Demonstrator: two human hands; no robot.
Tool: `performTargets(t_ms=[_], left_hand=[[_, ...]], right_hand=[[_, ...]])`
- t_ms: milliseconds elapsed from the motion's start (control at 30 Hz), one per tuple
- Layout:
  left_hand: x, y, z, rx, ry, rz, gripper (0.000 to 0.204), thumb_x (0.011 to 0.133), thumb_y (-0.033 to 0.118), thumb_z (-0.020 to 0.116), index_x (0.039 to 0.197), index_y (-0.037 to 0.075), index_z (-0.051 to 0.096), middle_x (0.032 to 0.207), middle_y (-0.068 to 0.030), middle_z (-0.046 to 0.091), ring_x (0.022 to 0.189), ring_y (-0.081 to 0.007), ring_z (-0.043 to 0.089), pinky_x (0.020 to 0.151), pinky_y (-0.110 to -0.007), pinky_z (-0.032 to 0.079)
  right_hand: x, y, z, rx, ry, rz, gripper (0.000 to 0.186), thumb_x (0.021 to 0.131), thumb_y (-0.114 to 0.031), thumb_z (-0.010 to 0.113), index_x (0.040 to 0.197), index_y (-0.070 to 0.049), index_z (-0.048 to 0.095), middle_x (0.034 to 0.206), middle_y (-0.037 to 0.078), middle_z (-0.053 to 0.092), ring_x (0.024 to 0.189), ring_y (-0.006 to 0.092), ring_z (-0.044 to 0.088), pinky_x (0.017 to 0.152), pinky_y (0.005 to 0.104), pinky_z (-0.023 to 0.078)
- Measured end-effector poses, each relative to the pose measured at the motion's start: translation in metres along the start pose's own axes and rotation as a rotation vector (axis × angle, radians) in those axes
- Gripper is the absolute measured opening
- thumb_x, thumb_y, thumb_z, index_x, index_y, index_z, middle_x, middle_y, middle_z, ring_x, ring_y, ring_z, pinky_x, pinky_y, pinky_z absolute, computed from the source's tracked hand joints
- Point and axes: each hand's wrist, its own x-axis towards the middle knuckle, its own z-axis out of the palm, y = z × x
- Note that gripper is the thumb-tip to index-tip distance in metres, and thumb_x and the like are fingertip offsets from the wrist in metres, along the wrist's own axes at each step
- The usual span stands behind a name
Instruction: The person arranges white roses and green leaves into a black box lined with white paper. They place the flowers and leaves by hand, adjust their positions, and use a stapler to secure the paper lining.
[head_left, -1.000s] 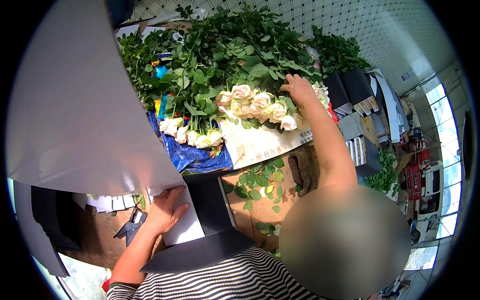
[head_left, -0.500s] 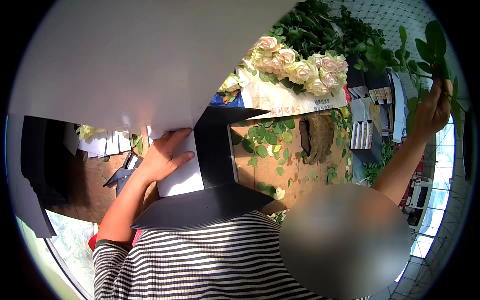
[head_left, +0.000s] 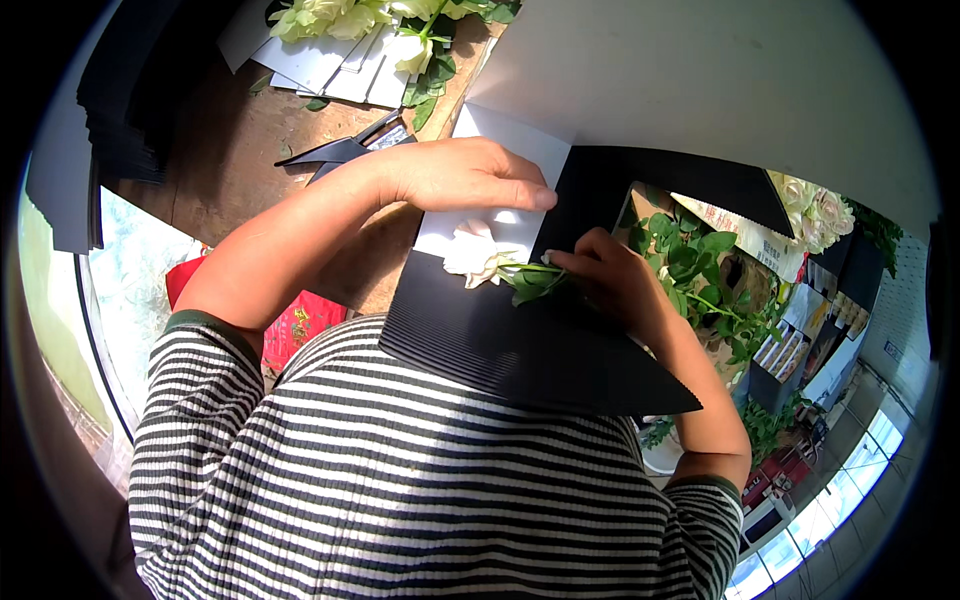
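A pale pink-white rose point(head_left: 472, 254) lies sideways over black corrugated cardboard sheets point(head_left: 470, 325) close to my body. Its stem runs to my right hand point(head_left: 612, 275), whose fingers are closed around it, and its leafy end point(head_left: 715, 300) sticks out beyond that hand. My left hand point(head_left: 482, 175) rests palm down over a white sheet point(head_left: 440, 235), fingers stretched out and holding nothing. Between the two hands, a black panel point(head_left: 580, 190) stands behind the rose.
A large pale board point(head_left: 680, 75) covers the upper right. White roses point(head_left: 335, 18) and white cards point(head_left: 330, 70) lie at the upper left, near a stack of dark sheets point(head_left: 120, 120). More roses point(head_left: 815, 210) show at the right. A red package point(head_left: 300, 330) sits beside my left arm.
My right hand has come from the far upper right to the black sheets, bringing the rose with it. The view has swung right; my left hand still rests at the white sheet.
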Motion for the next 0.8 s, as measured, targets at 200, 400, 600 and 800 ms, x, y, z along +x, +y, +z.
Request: performTargets(t_ms=[200, 400, 600, 800], left_hand=[[-0.014, -0.009, 0.025, 0.575, 0.002, 0.157, 0.029, 0.071, 0.023, 0.079, 0.090, 0.004, 0.067, 0.083, -0.0080, 0.063, 0.085, -0.0292, 0.061, 0.074, -0.039, 0.048], [-0.022, -0.004, 0.030, 0.552, 0.053, 0.098, 0.021, 0.070, 0.018, 0.078, 0.085, 0.007, 0.068, 0.087, -0.0070, 0.063, 0.088, -0.0284, 0.061, 0.079, -0.041, 0.046], [-0.005, -0.010, 0.022, 0.511, -0.021, 0.154, 0.022, 0.068, 0.022, 0.080, 0.084, 0.010, 0.070, 0.086, -0.0059, 0.066, 0.087, -0.0281, 0.063, 0.078, -0.042, 0.048], [-0.011, -0.007, 0.022, 0.520, 0.036, 0.150, 0.019, 0.065, 0.020, 0.079, 0.080, 0.011, 0.071, 0.078, -0.0031, 0.066, 0.077, -0.0252, 0.063, 0.069, -0.038, 0.048]], right_hand=[[0.004, 0.020, 0.022, 0.094, -0.142, 0.021, 0.042, 0.082, -0.015, 0.070, 0.123, -0.013, 0.060, 0.098, 0.011, 0.055, 0.086, 0.0298, 0.058, 0.076, 0.0387, 0.049], [-0.034, -0.013, -0.181, 0.371, 0.238, -0.330, 0.045, 0.087, -0.016, 0.068, 0.126, 0.002, 0.057, 0.105, 0.015, 0.068, 0.100, 0.0273, 0.065, 0.087, 0.0372, 0.051], [-0.161, 0.248, -0.311, -0.433, 1.364, 0.772, 0.040, 0.092, -0.034, 0.056, 0.122, -0.008, 0.062, 0.109, 0.014, 0.068, 0.104, 0.0300, 0.064, 0.088, 0.0388, 0.049], [-0.128, 0.338, -0.322, -0.337, 0.847, 1.249, 0.060, 0.091, -0.037, 0.057, 0.136, 0.001, 0.048, 0.134, 0.023, 0.054, 0.122, 0.0354, 0.053, 0.102, 0.0410, 0.041]])
